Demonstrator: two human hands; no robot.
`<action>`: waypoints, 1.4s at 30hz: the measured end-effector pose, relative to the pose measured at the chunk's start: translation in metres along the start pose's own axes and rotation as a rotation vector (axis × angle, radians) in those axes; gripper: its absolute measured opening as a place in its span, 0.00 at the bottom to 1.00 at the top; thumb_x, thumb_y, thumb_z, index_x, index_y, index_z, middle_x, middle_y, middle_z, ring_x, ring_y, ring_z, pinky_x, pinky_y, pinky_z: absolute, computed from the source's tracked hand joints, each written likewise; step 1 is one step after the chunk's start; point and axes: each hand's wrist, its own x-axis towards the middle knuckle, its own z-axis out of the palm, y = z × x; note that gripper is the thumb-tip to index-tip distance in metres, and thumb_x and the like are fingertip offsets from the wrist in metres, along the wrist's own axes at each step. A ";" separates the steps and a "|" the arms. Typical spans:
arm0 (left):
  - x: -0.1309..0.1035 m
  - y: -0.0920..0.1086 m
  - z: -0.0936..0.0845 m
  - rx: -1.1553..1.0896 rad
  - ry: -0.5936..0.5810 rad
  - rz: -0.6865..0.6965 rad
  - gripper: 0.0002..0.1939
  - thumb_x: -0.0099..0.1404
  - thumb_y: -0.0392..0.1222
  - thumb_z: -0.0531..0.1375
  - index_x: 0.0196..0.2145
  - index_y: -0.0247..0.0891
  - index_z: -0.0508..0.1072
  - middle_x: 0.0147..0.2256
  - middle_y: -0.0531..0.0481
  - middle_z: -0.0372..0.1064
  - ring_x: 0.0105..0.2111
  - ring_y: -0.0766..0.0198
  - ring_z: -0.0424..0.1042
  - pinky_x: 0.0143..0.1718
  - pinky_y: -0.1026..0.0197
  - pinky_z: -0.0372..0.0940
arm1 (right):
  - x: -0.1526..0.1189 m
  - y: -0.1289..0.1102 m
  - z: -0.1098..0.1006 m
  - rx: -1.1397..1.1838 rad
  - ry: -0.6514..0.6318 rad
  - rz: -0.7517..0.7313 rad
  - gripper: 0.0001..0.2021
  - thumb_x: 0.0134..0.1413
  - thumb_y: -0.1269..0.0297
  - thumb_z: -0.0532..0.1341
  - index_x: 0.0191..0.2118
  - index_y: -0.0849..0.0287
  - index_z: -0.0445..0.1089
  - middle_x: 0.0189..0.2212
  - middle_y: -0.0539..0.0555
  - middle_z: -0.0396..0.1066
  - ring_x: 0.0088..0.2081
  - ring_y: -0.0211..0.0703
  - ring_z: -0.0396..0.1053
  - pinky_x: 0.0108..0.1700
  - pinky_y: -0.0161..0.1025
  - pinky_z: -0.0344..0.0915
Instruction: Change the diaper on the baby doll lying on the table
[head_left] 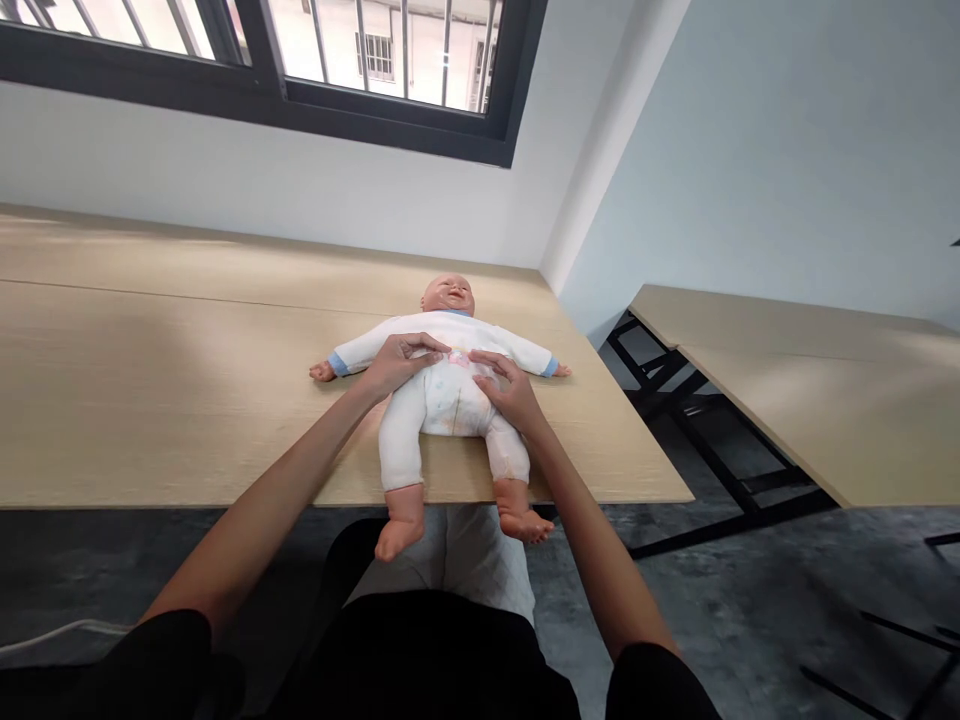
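A baby doll in a white suit with blue cuffs lies on its back, head away from me, arms spread. Around its hips, over the suit, sits a white diaper with faint prints and a line down the front. My left hand closes thumb and fingers on the diaper's upper edge at the doll's waist. On the other side, my right hand grips the same edge, fingertips near the middle. What lies under my fingers is hidden. The doll's bare feet hang past the table's front edge.
The doll rests on a pale wooden table that ends to its right. Beyond a gap stands a second table with a black metal frame. A barred window is behind. A white cable runs at lower left.
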 end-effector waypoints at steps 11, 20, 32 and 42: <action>-0.009 -0.001 0.009 0.482 0.110 0.152 0.04 0.61 0.40 0.61 0.32 0.38 0.76 0.36 0.48 0.73 0.42 0.56 0.71 0.47 0.53 0.63 | 0.001 0.000 0.004 -0.123 0.054 -0.027 0.12 0.60 0.55 0.60 0.39 0.54 0.78 0.54 0.57 0.70 0.56 0.50 0.66 0.61 0.51 0.58; -0.036 0.010 0.026 0.865 -0.064 0.195 0.15 0.72 0.45 0.51 0.44 0.38 0.76 0.49 0.41 0.73 0.54 0.51 0.67 0.56 0.49 0.58 | -0.006 0.002 0.001 -0.211 -0.113 0.062 0.21 0.67 0.49 0.50 0.54 0.48 0.74 0.64 0.51 0.58 0.65 0.50 0.52 0.67 0.53 0.43; -0.049 0.012 0.024 0.976 -0.386 -0.023 0.53 0.58 0.43 0.67 0.70 0.42 0.39 0.70 0.40 0.38 0.70 0.51 0.37 0.67 0.42 0.35 | -0.006 0.010 0.004 -0.241 -0.223 0.222 0.25 0.67 0.51 0.45 0.65 0.49 0.61 0.70 0.48 0.38 0.70 0.52 0.32 0.68 0.57 0.30; -0.052 0.002 0.003 0.859 -0.462 0.010 0.51 0.59 0.40 0.62 0.70 0.49 0.35 0.71 0.44 0.31 0.71 0.52 0.31 0.67 0.41 0.32 | -0.007 0.002 -0.001 -0.178 -0.245 0.263 0.25 0.66 0.43 0.49 0.63 0.45 0.63 0.69 0.49 0.44 0.71 0.54 0.32 0.68 0.59 0.31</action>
